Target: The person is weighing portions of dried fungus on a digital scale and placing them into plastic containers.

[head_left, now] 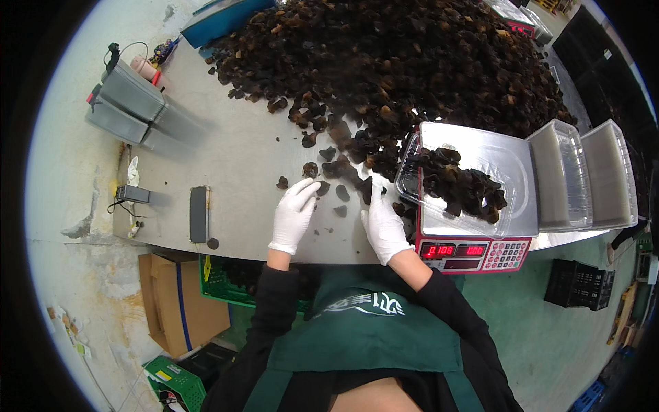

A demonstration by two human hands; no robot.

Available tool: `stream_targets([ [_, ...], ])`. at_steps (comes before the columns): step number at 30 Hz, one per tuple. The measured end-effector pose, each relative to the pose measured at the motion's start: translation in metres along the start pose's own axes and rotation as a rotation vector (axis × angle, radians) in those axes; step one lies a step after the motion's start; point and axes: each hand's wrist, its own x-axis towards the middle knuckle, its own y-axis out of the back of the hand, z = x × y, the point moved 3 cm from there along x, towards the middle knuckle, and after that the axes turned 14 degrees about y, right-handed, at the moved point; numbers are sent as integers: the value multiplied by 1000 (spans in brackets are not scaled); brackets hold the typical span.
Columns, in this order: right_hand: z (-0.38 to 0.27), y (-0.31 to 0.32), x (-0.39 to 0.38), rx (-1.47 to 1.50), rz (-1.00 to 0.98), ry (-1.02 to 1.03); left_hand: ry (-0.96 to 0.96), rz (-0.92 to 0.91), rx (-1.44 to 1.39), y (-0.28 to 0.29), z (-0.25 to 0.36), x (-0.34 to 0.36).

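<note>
My left hand, in a white glove, is over the steel table with its fingers stretched out and slightly spread. Its fingertips lie beside a dark brown wood ear mushroom piece; whether they touch it I cannot tell. My right hand, gloved too, points away from me with straight fingers, beside another dark piece. Several loose pieces lie between and beyond both hands. To the right, a clear plastic tray holding a clump of mushrooms rests on a red weighing scale with lit digits.
A large mushroom heap covers the table's far side. Clear trays stand stacked right of the scale. At left are grey containers, a small grey box and a dark flat bar. A green crate sits below the table edge.
</note>
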Motion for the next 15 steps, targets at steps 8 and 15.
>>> stream_targets([
  [8,4,-18,34,-341,133,85,-309,-79,311,-34,37,47],
  [15,-5,-24,12,-325,61,196,-239,-128,294,-60,8,60],
])
